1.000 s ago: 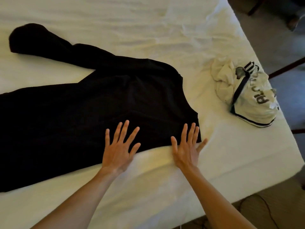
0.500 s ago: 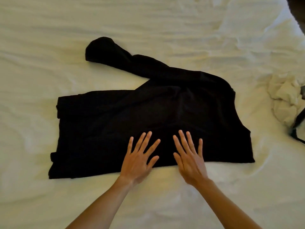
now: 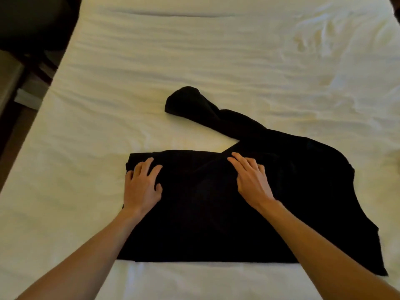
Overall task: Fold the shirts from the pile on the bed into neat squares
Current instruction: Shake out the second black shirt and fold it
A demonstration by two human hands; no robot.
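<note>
Our left hand (image 3: 141,187) and right hand (image 3: 252,180), apart, press flat on the half-folded black shirt (image 3: 205,224); its sleeve (image 3: 194,107) remains unfolded, we judge.

- We see open bed (image 3: 216,50) surface across the far half, from the left edge to the right edge; a hand can pass there unobstructed.
- The black shirt (image 3: 216,213) covers the near middle, reaching close to the near edge.
- Its sleeve (image 3: 194,107) extends toward the bed's centre and crosses the path along the shirt's far side.
- Our left hand (image 3: 141,187) and right hand (image 3: 252,180) lie on the shirt; bare fabric between them leaves room.
- A free strip runs along the left edge.
</note>
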